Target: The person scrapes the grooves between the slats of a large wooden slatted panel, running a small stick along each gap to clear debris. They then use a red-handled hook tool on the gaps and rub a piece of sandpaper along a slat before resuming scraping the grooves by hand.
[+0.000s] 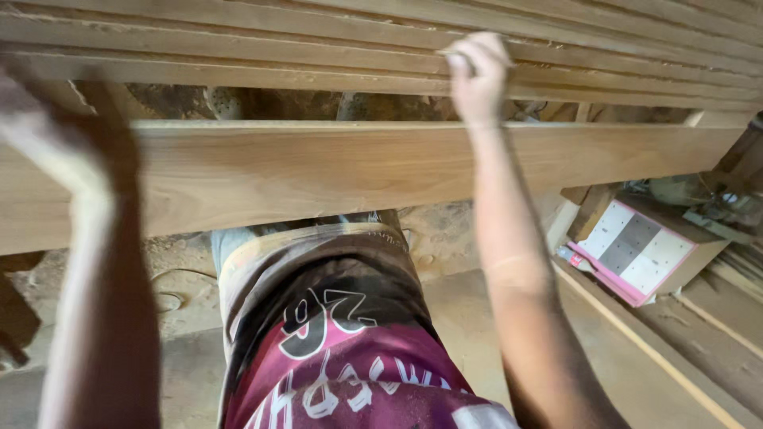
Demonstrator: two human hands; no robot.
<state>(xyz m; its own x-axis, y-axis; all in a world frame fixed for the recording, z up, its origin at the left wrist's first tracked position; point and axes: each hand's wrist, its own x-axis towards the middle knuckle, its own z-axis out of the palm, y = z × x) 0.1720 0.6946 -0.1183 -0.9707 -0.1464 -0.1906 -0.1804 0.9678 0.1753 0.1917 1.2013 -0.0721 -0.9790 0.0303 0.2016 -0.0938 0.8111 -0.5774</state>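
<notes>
I see the right hand [479,75] up at the slats [620,59], its fingers curled shut around something small and dark that I cannot make out. The left hand [48,127] is blurred and partly cut off by the frame edge; it sits at the top edge of the board [318,171], but I cannot tell whether its fingers grip it or lie open. The board runs across the view just below the slats, both ends out of sight. Beneath it the shirt [342,349] hides the legs. A pink-edged box [640,250] lies on the dusty floor [477,318], half behind the board.
</notes>
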